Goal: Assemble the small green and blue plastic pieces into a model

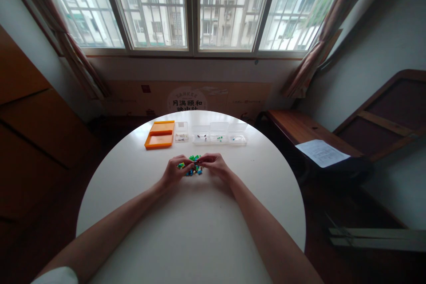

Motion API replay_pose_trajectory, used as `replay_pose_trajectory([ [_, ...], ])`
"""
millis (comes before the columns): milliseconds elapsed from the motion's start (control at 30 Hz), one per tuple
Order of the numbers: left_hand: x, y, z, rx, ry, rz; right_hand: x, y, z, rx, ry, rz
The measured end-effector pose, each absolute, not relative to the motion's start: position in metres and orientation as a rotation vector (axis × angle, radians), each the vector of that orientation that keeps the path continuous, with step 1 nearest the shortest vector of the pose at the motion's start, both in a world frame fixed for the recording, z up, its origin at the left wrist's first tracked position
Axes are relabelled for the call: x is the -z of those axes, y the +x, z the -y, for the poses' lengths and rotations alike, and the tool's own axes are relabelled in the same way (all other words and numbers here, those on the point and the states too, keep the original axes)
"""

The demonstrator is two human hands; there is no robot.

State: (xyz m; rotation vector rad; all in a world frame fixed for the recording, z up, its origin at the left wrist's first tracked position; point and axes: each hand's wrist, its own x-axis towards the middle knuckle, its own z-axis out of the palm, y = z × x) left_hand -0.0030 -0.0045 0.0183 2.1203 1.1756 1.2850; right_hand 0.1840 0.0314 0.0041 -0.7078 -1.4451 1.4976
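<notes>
My left hand (175,169) and my right hand (215,164) meet above a small pile of colourful building bricks (195,171) on the table. The fingertips of both hands pinch together around a small dark piece (196,162), too small to make out well. Green, blue, yellow and brown bricks show in the pile, between and below the hands. Part of the pile is hidden behind my fingers. Both forearms reach in from the near edge.
Beyond the hands on the round white table (186,230) lie an open orange case (159,145), a small clear box (181,137) and a row of open clear boxes (219,140) with small pieces inside. At right, paper (322,153) rests on a wooden bench (299,126).
</notes>
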Motion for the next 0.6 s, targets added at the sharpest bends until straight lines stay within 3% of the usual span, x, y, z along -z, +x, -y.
replay_pose_trajectory([
  [600,-0.0156,-0.005,0.0038,-1.332,2.179,-1.22,-0.0063,0.185,-0.0315,-1.451,-0.757,1.488],
])
